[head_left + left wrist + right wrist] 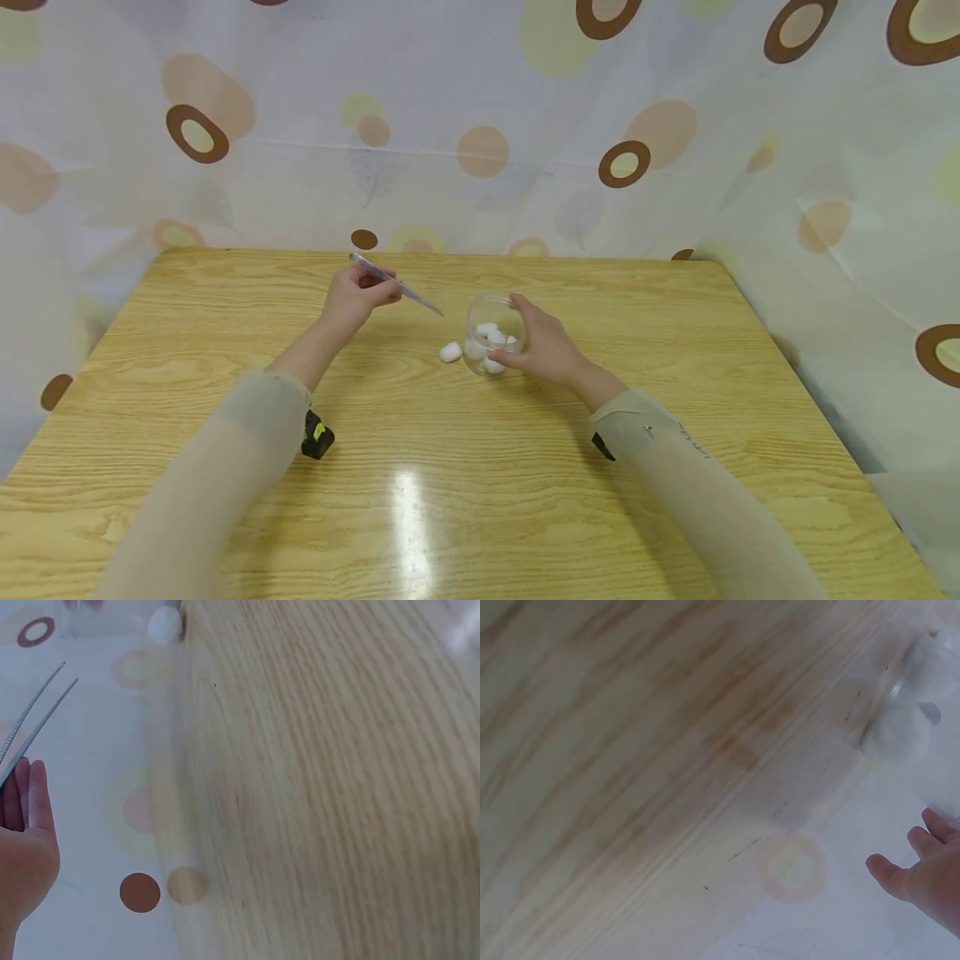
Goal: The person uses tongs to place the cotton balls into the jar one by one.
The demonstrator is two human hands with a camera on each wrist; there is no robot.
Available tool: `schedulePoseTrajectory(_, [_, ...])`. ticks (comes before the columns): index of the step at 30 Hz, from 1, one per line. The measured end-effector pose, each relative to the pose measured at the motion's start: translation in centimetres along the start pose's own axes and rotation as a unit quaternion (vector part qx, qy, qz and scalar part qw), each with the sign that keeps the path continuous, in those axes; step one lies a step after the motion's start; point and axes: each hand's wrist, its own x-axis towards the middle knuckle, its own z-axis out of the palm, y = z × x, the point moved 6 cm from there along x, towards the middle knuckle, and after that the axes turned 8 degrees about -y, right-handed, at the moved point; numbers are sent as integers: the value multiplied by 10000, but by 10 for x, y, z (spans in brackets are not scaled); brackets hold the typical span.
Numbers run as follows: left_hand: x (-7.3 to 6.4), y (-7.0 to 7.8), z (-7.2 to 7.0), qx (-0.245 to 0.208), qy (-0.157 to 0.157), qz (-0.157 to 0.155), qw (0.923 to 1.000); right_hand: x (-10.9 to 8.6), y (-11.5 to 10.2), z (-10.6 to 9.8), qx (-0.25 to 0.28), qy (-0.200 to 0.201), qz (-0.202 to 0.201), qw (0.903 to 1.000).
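In the head view my left hand [352, 302] pinches a pair of metal tweezers [414, 294]. Their tips point right and down, toward a clear round jar [474, 320]. The left wrist view shows the two arms of the tweezers [43, 724] spread apart with nothing between them. My right hand [551, 346] grips the jar from its right side, thumb on the near side and fingers on the far side. Several white cotton balls [495, 337] lie inside the jar. One loose cotton ball [451, 352] sits on the table just left of the jar.
The wooden table [480, 500] spreads out under both arms. A patterned curtain [420, 192] hangs behind its far edge and along the sides. Dark wrist camera mounts [318, 435] show under the sleeves.
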Motion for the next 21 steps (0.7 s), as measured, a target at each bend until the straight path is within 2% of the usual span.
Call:
schedulePoseTrajectory(4, [-2, -8, -2, 33, 18, -76, 10000, 0, 0, 0, 8, -21, 9, 10000])
schedulePoseTrajectory(10, [-3, -20, 3, 64, -220, -105, 9997, -1, -1, 0, 66, -17, -25, 10000])
schedulePoseTrajectory(14, [-4, -25, 7, 307, -349, -118, 9989, -1, -1, 0, 92, -17, -21, 10000])
schedulePoseTrajectory(21, [-2, -30, 9, 360, -458, -157, 9982, -2, -1, 0, 139, -10, -7, 9999])
